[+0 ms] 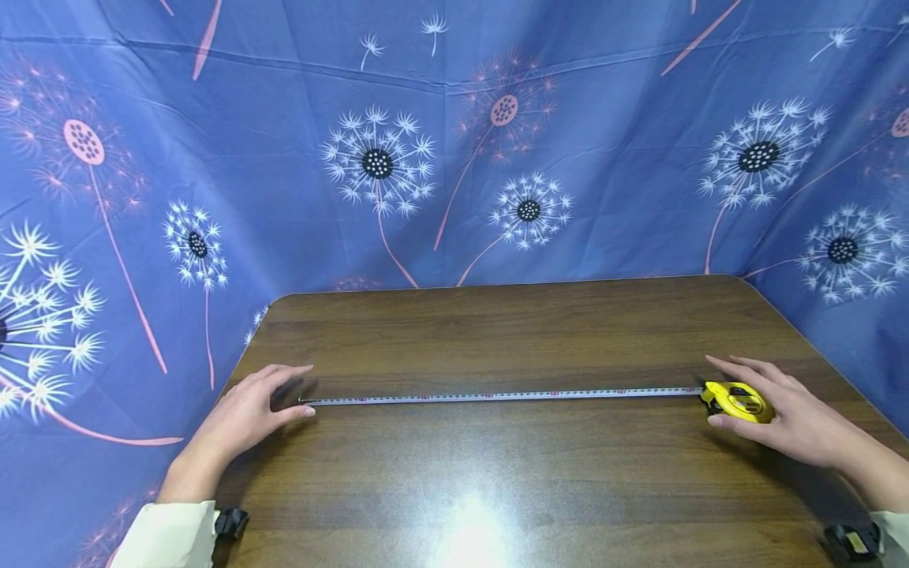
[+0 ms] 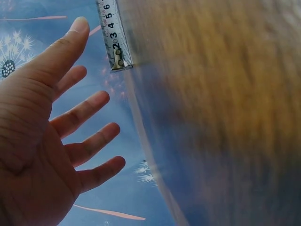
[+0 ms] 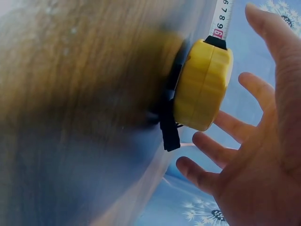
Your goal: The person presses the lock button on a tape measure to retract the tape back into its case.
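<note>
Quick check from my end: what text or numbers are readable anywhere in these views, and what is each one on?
"2", "3", "4", "5", "6": on the tape blade near its end hook, left wrist view.
"7", "8", "9" and a red-boxed mark that may be a zero: on the blade where it leaves the yellow tape measure case, right wrist view.
Blade markings across the table in the head view: too small to read.
Case label: unreadable.

The extended tape (image 1: 497, 395) bars the counter (image 1: 497, 331) from side to side (yellow case (image 1: 738, 401) at its right end); bare wood lies open before and behind it.
</note>
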Demonstrator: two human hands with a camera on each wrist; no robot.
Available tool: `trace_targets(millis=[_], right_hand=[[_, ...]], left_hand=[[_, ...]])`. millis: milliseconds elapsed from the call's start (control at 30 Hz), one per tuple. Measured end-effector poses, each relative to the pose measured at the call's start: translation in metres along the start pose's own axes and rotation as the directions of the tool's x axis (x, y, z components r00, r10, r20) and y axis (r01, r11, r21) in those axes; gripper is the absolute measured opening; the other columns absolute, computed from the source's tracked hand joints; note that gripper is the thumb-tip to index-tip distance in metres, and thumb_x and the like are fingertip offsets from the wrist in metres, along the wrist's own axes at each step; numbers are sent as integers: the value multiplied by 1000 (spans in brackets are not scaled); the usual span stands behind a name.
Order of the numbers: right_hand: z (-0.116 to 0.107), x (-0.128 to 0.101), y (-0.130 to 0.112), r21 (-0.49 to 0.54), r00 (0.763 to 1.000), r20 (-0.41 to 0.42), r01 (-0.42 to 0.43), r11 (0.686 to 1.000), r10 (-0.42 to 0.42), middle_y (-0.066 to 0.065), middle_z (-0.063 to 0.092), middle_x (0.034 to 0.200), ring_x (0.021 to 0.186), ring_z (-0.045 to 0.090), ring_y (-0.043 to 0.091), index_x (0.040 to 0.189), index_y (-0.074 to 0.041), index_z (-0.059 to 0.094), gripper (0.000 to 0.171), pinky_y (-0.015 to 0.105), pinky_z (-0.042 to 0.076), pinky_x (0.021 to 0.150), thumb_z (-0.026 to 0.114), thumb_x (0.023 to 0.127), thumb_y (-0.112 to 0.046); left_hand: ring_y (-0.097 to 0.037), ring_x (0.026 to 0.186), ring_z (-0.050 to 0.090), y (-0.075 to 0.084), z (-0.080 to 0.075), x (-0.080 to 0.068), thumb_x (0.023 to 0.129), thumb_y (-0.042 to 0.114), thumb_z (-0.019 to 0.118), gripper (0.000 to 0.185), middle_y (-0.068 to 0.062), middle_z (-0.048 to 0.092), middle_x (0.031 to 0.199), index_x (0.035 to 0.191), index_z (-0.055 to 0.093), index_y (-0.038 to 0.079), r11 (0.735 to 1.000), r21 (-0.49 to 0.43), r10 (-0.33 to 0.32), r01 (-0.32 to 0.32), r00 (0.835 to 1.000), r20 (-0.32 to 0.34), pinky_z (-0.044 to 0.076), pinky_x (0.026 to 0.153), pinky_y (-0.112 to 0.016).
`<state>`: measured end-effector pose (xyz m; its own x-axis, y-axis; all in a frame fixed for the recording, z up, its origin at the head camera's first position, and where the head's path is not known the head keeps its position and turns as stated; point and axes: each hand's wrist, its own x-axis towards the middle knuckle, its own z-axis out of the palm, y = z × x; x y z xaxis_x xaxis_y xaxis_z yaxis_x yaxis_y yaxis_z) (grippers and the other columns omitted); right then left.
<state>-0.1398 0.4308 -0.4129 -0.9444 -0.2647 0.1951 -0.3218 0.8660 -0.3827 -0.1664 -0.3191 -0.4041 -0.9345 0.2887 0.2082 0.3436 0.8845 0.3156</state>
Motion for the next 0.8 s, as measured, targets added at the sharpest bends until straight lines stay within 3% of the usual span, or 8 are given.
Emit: trace_targets(millis=[800], right_hand=[[9,-9,3,21,996,-46,80,997,-79,25,46,144,121,42,55,155,-21,47,89,74,32,86,92,78,-26]], left_hand=[[-38,123,62,-6,5,3,85,24,87,51,-6,71,127,132,70,15,996,-85,10,-7,1000,30,47,98,-59]])
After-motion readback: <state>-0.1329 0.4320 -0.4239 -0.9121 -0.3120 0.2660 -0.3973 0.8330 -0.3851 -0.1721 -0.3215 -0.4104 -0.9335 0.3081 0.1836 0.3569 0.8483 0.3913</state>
